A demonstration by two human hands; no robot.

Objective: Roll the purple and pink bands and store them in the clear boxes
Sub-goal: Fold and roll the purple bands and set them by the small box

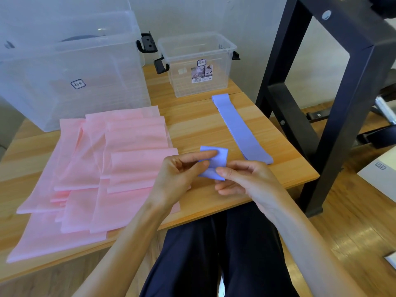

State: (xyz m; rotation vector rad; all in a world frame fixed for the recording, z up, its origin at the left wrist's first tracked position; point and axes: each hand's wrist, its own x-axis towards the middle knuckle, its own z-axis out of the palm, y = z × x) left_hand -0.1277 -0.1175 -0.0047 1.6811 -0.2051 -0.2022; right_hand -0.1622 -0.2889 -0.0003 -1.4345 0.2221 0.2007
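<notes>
A purple band [216, 162], partly rolled or folded into a small packet, is held above the table's front edge. My left hand [177, 174] pinches its left side with thumb and forefinger. My right hand [244, 179] pinches its lower right corner. A second purple band [237, 127] lies flat and stretched out on the table to the right. Several pink bands [102, 168] lie spread in an overlapping pile on the left. A small clear box [199, 65] stands open at the back. A large clear box [70, 67] stands at the back left.
The wooden table [197, 116] ends close to my lap at the front and right. A black metal frame [334, 99] stands right beside the table's right edge. A white box [379, 174] sits on the floor at far right.
</notes>
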